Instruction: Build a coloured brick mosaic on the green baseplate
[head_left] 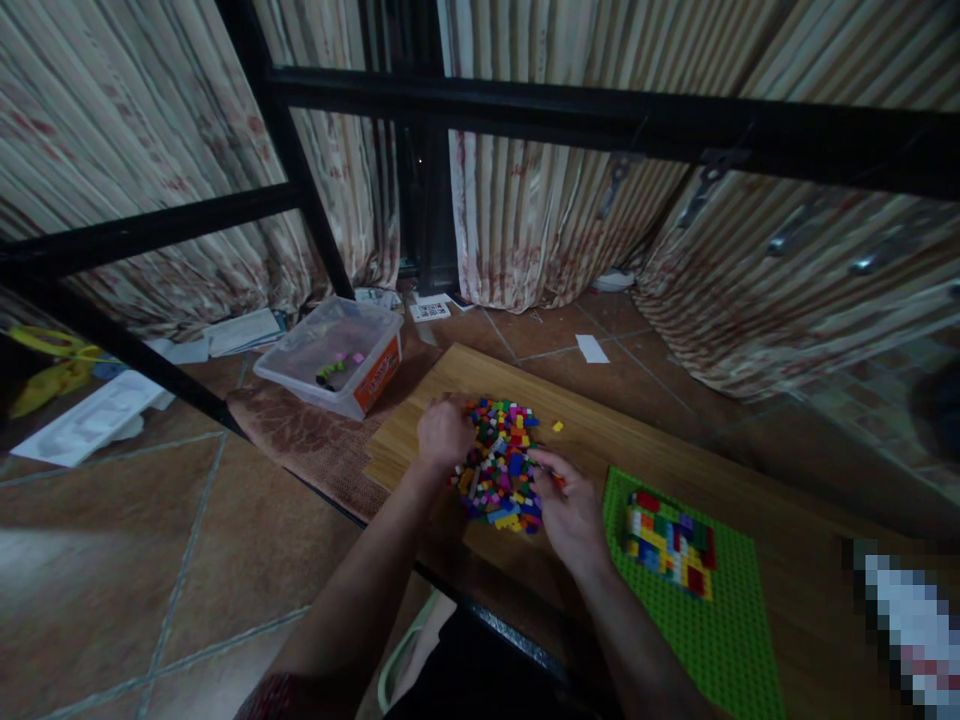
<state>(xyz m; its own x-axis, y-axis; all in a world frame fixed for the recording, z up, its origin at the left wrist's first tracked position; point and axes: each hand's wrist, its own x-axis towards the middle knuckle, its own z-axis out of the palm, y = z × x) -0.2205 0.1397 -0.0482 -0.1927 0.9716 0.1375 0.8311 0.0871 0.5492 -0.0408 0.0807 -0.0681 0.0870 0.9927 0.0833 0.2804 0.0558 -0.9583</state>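
A heap of small multicoloured toy bricks (499, 465) lies on a wooden board. My left hand (446, 432) reaches over the heap's left edge; its fingers are bent down and mostly hidden, so I cannot tell whether they hold a brick. At the right side of the heap, my right hand (571, 505) has curled fingers, with a small red-orange toy brick (559, 481) showing between them. To the right of that hand lies a green studded baseplate (739, 610), bearing a patchwork of joined bricks (671, 545) in red, yellow, blue, white and green.
One loose yellow brick (557, 426) sits beyond the heap on the wooden board (461, 375). A clear plastic tub (330, 350) with a few pieces stands at the left. Black metal bars (525, 100) cross in front of curtains. White packaging (90, 420) lies on the tiled floor.
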